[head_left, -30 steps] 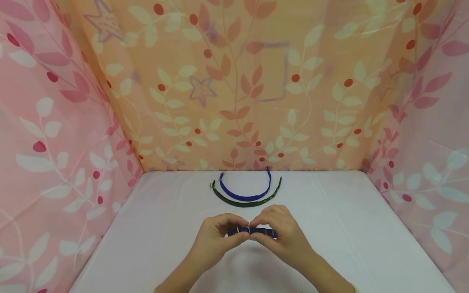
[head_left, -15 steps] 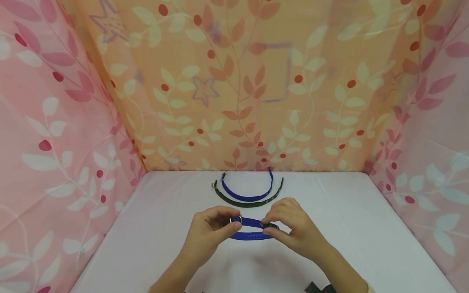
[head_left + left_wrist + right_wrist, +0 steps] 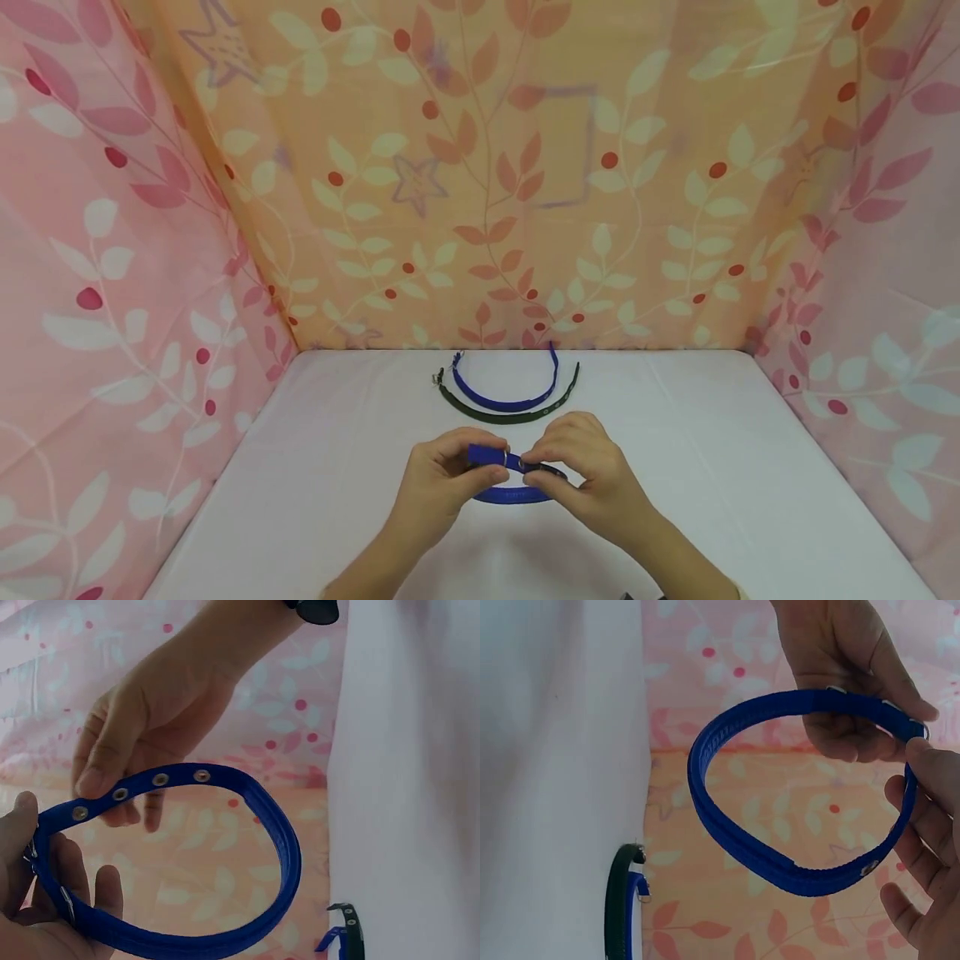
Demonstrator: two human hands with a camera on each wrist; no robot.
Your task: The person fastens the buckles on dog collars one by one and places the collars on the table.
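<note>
Collar [image 3: 291,847] loops below left grip [image 3: 438,483] and right grip [image 3: 588,467] — buckle [image 3: 31,850] unclear.

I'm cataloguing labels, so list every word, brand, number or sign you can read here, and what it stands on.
No readable text anywhere.
Held blue collar: no lettering visible; any marks on its metal fittings are too small to read.
Far blue collar and green collar: too small to tell.
Backdrop cloth: leaf prints and star outlines, no words.
</note>
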